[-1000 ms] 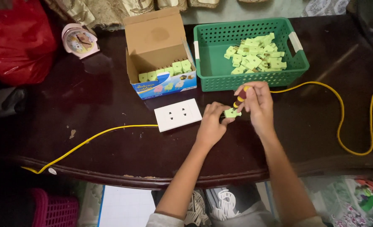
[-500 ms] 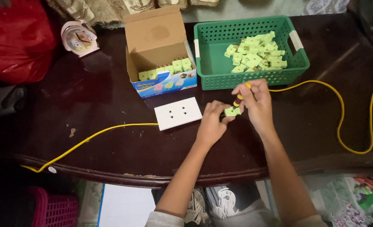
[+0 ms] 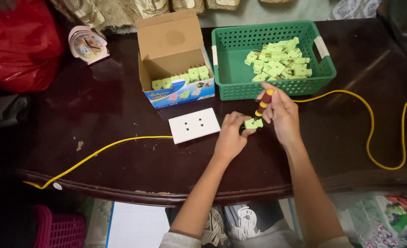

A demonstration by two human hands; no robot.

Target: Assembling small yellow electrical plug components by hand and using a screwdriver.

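Left hand [image 3: 231, 138] pinching a small green plug piece [image 3: 253, 123] down on the dark table [image 3: 121, 105], right hand [image 3: 281, 112] wrapped round a screwdriver [image 3: 263, 104], tip probably in it, just below green basket [image 3: 231, 69].

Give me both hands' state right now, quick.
Left hand: closed on a small pale green plug piece, held on the table.
Right hand: closed around a red-and-yellow screwdriver, tip on that piece.
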